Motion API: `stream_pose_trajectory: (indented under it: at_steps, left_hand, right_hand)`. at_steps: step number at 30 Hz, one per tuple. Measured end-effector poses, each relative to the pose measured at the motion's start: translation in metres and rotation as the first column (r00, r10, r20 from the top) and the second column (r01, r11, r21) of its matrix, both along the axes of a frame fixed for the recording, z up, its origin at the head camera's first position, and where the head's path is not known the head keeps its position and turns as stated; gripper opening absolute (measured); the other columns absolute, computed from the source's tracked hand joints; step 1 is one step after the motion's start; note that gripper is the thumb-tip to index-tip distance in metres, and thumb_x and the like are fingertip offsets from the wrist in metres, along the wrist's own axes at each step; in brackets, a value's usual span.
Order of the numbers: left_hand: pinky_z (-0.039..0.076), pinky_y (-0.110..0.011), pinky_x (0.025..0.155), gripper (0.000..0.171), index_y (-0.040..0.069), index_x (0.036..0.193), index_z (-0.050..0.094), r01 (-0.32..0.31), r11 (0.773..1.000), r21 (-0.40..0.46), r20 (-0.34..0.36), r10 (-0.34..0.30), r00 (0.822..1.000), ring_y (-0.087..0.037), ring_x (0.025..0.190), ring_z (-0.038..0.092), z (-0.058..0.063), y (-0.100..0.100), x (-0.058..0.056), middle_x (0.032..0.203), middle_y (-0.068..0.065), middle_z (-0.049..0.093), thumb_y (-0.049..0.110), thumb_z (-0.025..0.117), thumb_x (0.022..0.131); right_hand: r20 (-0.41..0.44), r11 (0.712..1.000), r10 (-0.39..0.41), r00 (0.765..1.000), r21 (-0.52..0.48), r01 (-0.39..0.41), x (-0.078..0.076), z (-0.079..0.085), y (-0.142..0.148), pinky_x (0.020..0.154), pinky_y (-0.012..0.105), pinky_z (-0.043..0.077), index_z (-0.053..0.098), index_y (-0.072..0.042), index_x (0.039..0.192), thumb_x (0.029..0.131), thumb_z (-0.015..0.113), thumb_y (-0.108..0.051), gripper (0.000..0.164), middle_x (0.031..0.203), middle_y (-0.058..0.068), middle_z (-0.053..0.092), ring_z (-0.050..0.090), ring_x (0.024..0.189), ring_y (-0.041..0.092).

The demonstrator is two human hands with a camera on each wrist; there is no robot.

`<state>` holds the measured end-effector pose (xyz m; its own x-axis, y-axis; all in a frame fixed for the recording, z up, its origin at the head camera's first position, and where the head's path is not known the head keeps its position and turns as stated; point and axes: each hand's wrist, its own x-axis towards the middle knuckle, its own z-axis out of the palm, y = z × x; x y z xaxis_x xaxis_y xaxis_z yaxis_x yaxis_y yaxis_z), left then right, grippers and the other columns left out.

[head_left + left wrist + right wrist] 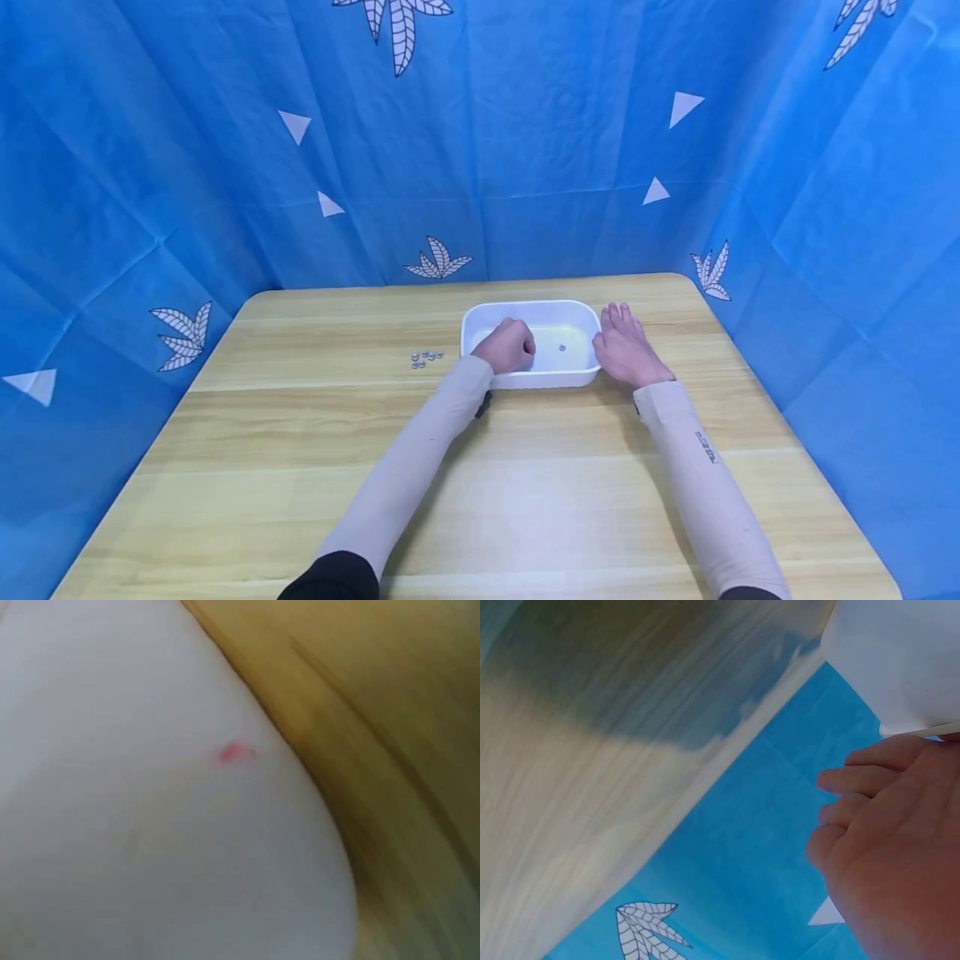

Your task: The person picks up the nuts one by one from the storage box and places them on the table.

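A white rectangular tray (536,381) stands towards the table's far side. Inside it lies one small shiny silver piece (562,347). My left hand (508,345) reaches over the tray's front left rim, its fingers curled down inside; I cannot tell whether they hold anything. At the tray's right end, my right hand (626,346) grips the rim between thumb and index finger, the other fingers stretched forward along the outside. In the right wrist view, the fingers (859,780) show right by the tray's white wall (892,667).
Several small silver pieces (424,359) lie in a loose group on the wooden table (300,467), left of the tray. A blue patterned curtain (525,167) hangs behind the table and along both sides. A blurred pale surface (150,825) with a pink mark covers much of the left wrist view.
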<state>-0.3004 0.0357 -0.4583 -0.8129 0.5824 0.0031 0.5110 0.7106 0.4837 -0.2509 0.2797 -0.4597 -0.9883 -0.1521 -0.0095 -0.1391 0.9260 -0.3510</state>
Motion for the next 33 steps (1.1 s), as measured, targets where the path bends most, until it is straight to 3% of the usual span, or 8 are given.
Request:
stream_pose_trajectory:
  at_steps: [12,24,33]
  left_hand:
    - [0.060,-0.027,0.084,0.013,0.009,0.091,0.083,0.012,1.000,-0.027,0.039,-0.011,0.999,-0.014,0.090,0.068,0.017,-0.019,0.003,0.093,-0.003,0.078,0.002,0.072,0.089]
    - [0.061,-0.026,0.084,0.008,0.005,0.096,0.082,0.072,0.994,-0.079,0.006,-0.071,0.997,-0.016,0.089,0.070,0.033,-0.038,0.001,0.094,-0.007,0.080,0.006,0.077,0.090]
    - [0.061,-0.026,0.083,0.009,0.003,0.096,0.082,0.066,0.995,-0.070,0.021,-0.065,0.998,-0.017,0.087,0.069,0.038,-0.048,0.003,0.094,-0.007,0.079,0.004,0.076,0.091]
  right_hand:
    - [-0.013,1.000,0.003,1.000,0.004,-0.003,-0.001,0.000,0.000,0.131,0.061,0.002,0.013,0.016,0.157,0.109,0.022,-0.024,0.064,0.169,0.035,0.004,-0.004,0.159,0.051]
    - [-0.009,1.000,0.001,1.000,0.000,-0.001,-0.002,-0.001,0.001,0.130,0.062,0.002,0.012,0.016,0.157,0.109,0.022,-0.024,0.063,0.169,0.035,0.003,-0.006,0.159,0.050]
    - [-0.014,1.000,0.003,1.000,-0.008,-0.003,-0.002,-0.002,-0.001,0.131,0.061,0.002,0.013,0.015,0.158,0.108,0.022,-0.024,0.064,0.169,0.034,0.003,-0.005,0.159,0.050]
